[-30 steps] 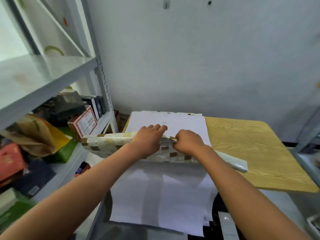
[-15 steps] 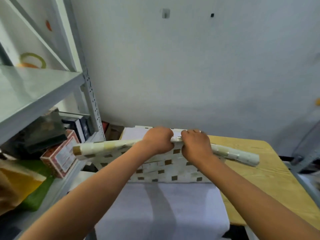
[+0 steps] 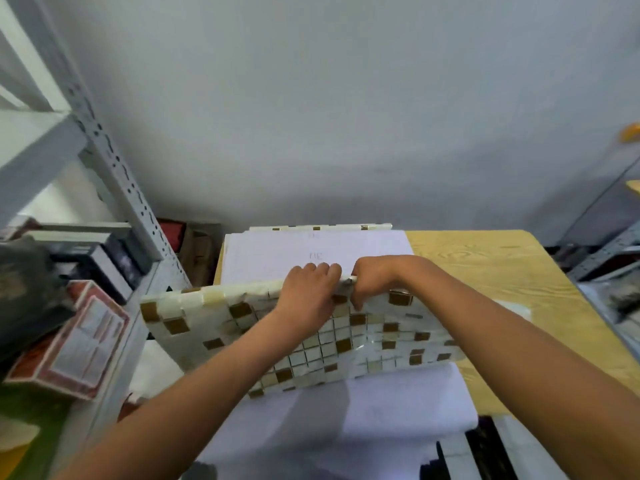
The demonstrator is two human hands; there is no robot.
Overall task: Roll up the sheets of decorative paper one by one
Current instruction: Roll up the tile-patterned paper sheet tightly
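Both hands meet at the top edge of a mosaic-patterned sheet (image 3: 311, 336) of decorative paper, held up above the stack of white-backed sheets (image 3: 311, 251). The left hand (image 3: 308, 292) curls its fingers over that edge and grips it; the right hand (image 3: 372, 284), touching the left, pinches the same edge with its fingers bent down over the front. The sheet hangs below the hands towards the person, spreading out well to the left of the left hand and under the right forearm, its lower edge resting on the white paper beneath the arms.

As a judgement, this sheet is at an early stage: only a narrow turn shows along the gripped edge and most of the sheet is flat and unrolled. Beyond the hands, the stack lies on the wooden worktop (image 3: 502, 265), so a good many sheets appear left to do. At the far side of the stack, beyond both hands, a thin strip with the same mosaic print (image 3: 322, 227) shows; whether it is a finished roll or a sheet's edge cannot be told.

Just beyond the left hand's fingertips, faint handwritten marks (image 3: 315, 255) sit on the top white sheet, too blurred to read. Far to the left of the left hand, a red-bordered box (image 3: 74, 344) on the metal shelving (image 3: 114, 157) carries a printed label that is also illegible.
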